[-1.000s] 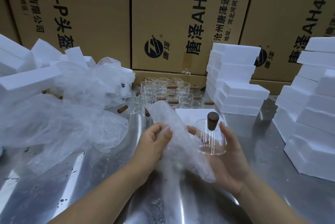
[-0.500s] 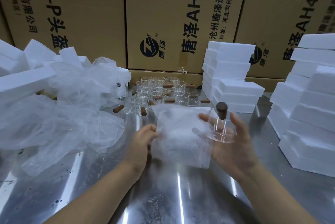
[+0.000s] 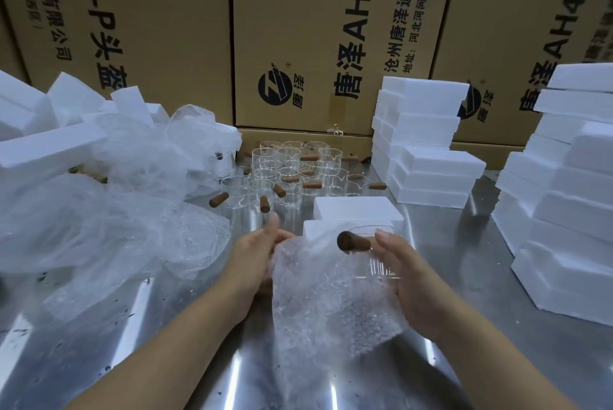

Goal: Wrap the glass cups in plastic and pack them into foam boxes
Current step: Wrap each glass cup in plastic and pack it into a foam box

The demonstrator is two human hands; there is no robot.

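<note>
Nearest, at about six o'clock, a sheet of bubble wrap [image 3: 328, 297] hangs between the two hands above the steel worktop [image 3: 172, 353]. The left hand [image 3: 255, 253] pinches the sheet's upper left edge, its fingers closed on the plastic. The right hand [image 3: 411, 283] cradles a glass cup [image 3: 378, 253] with a brown wooden handle [image 3: 352, 241], fingers curled round its far side; the cup lies against the top of the sheet, not yet covered. I judge the wrap of this cup is only starting: the sheet still has to go round it, and then the cup goes into foam.

Just beyond, at twelve o'clock, two white foam boxes [image 3: 356, 210] lie on the worktop; I cannot tell whether either holds anything. Farther at eleven to twelve o'clock stands a cluster of bare cups [image 3: 288, 167], so plenty of work remains. At nine to ten o'clock lies a heap of loose plastic [image 3: 99, 210] with foam pieces [image 3: 49, 141] behind it. At one o'clock and three o'clock rise stacks of foam boxes [image 3: 428, 144]; I cannot see whether they are packed. Printed cardboard cartons [image 3: 331, 31] wall the back.
</note>
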